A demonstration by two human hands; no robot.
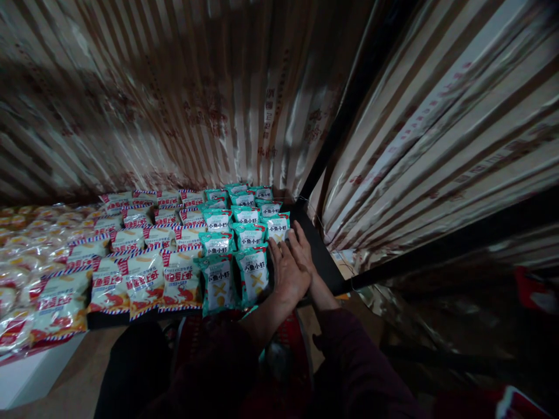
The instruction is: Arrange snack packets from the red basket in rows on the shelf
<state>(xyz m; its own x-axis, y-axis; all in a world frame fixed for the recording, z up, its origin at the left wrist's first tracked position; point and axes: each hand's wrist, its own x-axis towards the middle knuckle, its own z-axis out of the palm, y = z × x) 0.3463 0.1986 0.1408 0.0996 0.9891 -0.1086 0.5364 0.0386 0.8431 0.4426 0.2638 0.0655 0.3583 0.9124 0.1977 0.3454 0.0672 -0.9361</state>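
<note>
In the head view, my left hand (287,274) reaches forward with its fingers stretched out, their tips against the lower front of a teal and white snack bag (278,226). My right hand (302,249) lies close beside it, partly overlapped, with extended fingers at the bag's right edge. Neither hand visibly wraps around the bag. More teal snack bags (254,272) stand in rows just left of my hands, on a black shelf (321,250). Shadow hides part of my fingers' undersides.
Striped white snack bags (142,279) fill rows farther left, beside clear-wrapped round items (26,256). Patterned curtain fabric (196,105) hangs behind and at right. A black post (325,151) rises at the corner, and a dark rail (437,250) runs right.
</note>
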